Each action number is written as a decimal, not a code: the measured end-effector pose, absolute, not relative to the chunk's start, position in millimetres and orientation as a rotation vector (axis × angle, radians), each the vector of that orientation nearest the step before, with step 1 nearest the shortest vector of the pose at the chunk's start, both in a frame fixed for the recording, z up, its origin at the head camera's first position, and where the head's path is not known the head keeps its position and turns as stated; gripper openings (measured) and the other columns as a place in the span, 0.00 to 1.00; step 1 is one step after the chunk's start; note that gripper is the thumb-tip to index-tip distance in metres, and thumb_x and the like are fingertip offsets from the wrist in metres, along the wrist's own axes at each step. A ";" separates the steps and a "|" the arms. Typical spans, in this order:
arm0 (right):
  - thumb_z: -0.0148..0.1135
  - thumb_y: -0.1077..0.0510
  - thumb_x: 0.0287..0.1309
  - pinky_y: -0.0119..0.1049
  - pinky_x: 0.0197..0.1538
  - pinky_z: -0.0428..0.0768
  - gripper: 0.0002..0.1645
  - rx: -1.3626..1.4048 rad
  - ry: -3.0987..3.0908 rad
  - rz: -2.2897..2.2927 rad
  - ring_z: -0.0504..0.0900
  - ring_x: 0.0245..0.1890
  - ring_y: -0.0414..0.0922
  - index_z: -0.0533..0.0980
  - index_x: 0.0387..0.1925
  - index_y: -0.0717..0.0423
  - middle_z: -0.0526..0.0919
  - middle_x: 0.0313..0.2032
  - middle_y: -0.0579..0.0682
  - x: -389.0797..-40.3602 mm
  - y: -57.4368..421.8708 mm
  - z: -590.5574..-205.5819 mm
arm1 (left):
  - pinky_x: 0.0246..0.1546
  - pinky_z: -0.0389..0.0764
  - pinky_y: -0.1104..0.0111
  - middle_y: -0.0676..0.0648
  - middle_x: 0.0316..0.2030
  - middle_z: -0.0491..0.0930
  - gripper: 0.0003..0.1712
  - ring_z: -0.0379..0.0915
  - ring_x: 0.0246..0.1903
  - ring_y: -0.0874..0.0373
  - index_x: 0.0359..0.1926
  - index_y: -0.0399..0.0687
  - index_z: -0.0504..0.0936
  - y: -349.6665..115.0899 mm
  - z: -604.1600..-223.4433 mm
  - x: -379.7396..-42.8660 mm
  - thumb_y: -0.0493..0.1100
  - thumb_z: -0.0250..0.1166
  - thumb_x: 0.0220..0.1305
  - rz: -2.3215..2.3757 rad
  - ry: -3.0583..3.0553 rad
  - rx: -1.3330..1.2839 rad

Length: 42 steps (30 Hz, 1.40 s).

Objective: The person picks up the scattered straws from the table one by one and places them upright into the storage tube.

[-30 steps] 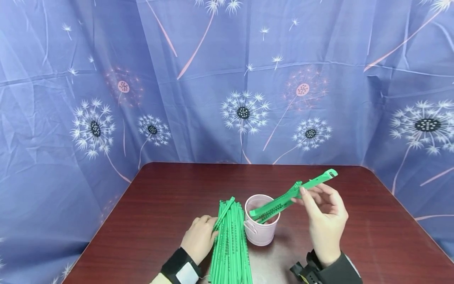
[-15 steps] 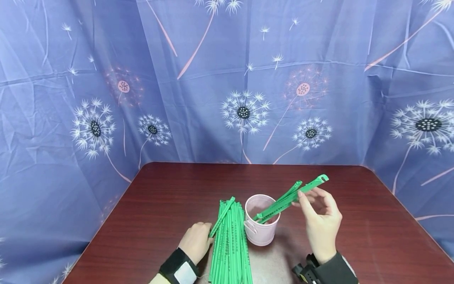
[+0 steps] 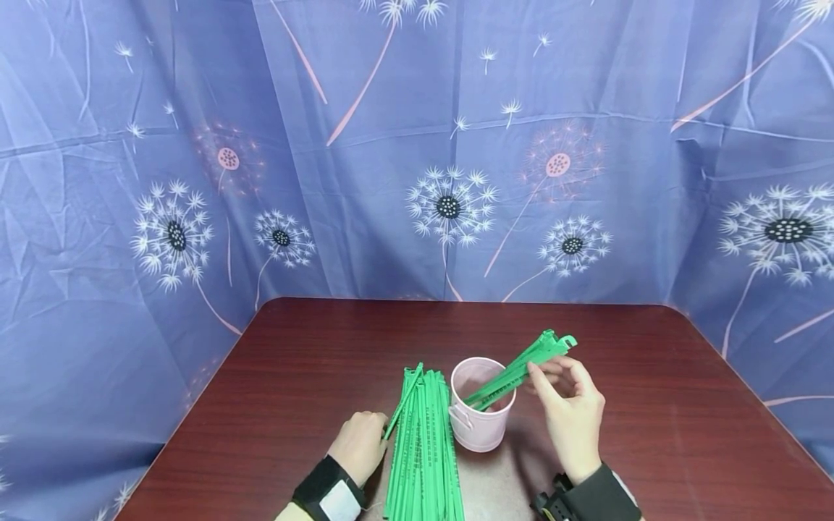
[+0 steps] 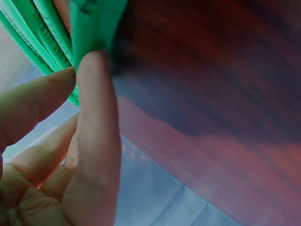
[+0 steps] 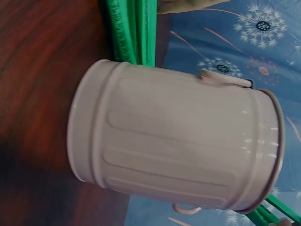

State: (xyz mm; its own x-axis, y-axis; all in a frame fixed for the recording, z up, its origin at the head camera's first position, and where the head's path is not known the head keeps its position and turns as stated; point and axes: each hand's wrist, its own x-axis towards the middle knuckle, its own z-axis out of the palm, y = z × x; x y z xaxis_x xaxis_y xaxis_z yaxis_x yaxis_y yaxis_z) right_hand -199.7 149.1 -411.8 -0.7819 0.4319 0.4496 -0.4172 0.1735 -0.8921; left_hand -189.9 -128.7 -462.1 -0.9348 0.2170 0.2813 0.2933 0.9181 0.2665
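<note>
Slim green stick packets with dark printing lie side by side in a pile (image 3: 426, 449) at the table's front. Along the pile's left edge, my left hand (image 3: 357, 445) pinches one green stick packet (image 4: 96, 26) between thumb and finger. My right hand (image 3: 573, 412) holds several green stick packets (image 3: 515, 369) at a slant, thumb on the near side. Their lower ends are down inside a small pale pink bucket (image 3: 478, 430), which stands upright just right of the pile. The right wrist view shows the bucket's ribbed side (image 5: 174, 136) and hides most of that hand.
The dark red-brown wooden table (image 3: 326, 340) has rounded far corners. Blue cloth (image 3: 365, 217) printed with dandelions hangs behind it and along both sides. Each wrist wears a black band (image 3: 329, 492).
My right hand has moved left and down, bringing its packets lower over the bucket. My left hand has shifted slightly left, and the packet it pinches now stands steeper beside the pile.
</note>
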 end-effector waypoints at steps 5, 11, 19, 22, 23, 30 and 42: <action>0.69 0.68 0.56 0.28 0.28 0.83 0.08 -0.039 -1.885 1.656 0.84 0.21 0.36 0.79 0.38 0.64 0.87 0.28 0.45 -201.0 148.3 -416.6 | 0.20 0.76 0.58 0.46 0.19 0.77 0.08 0.80 0.23 0.48 0.21 0.44 0.79 -128.5 -461.2 -189.7 0.29 0.69 0.44 -0.461 -2.792 -0.387; 0.70 0.65 0.56 0.25 0.30 0.80 0.08 -0.066 -1.996 1.566 0.84 0.21 0.36 0.81 0.38 0.59 0.87 0.28 0.47 -202.5 148.4 -424.5 | 0.26 0.80 0.62 0.48 0.26 0.82 0.14 0.82 0.29 0.53 0.38 0.37 0.86 -126.8 -452.8 -189.2 0.29 0.66 0.47 -0.599 -2.825 -0.416; 0.73 0.65 0.52 0.22 0.28 0.76 0.19 -0.052 -2.003 1.476 0.80 0.21 0.32 0.78 0.46 0.59 0.82 0.27 0.35 -200.4 151.7 -428.4 | 0.26 0.77 0.72 0.48 0.32 0.82 0.19 0.79 0.27 0.63 0.51 0.33 0.83 -117.7 -443.1 -187.5 0.31 0.63 0.56 -0.844 -2.817 -0.501; 0.73 0.67 0.51 0.22 0.28 0.75 0.25 -0.050 -1.941 1.499 0.80 0.20 0.33 0.72 0.50 0.63 0.80 0.26 0.35 -197.9 152.2 -425.1 | 0.25 0.74 0.74 0.48 0.33 0.82 0.19 0.76 0.26 0.65 0.52 0.34 0.82 -112.6 -438.9 -186.1 0.32 0.64 0.58 -0.872 -2.788 -0.535; 0.73 0.68 0.51 0.23 0.27 0.76 0.26 -0.048 -1.914 1.519 0.80 0.20 0.34 0.70 0.49 0.64 0.79 0.25 0.36 -196.7 152.2 -423.8 | 0.24 0.73 0.75 0.47 0.34 0.82 0.19 0.76 0.26 0.65 0.52 0.34 0.82 -110.9 -437.2 -185.7 0.32 0.64 0.59 -0.883 -2.774 -0.552; 0.68 0.72 0.54 0.27 0.26 0.80 0.18 0.091 -1.684 1.732 0.82 0.18 0.37 0.68 0.42 0.68 0.81 0.24 0.43 -187.8 147.1 -414.4 | 0.29 0.76 0.76 0.47 0.38 0.82 0.18 0.80 0.31 0.62 0.54 0.35 0.82 -100.4 -425.9 -181.6 0.33 0.63 0.61 -0.954 -2.654 -0.654; 0.60 0.76 0.59 0.32 0.43 0.85 0.26 0.423 -1.746 1.871 0.88 0.37 0.40 0.73 0.60 0.68 0.88 0.44 0.50 -168.1 119.5 -391.0 | 0.32 0.77 0.78 0.50 0.43 0.82 0.18 0.77 0.34 0.64 0.54 0.47 0.82 -85.2 -409.3 -167.0 0.35 0.68 0.62 -0.939 -2.425 -0.846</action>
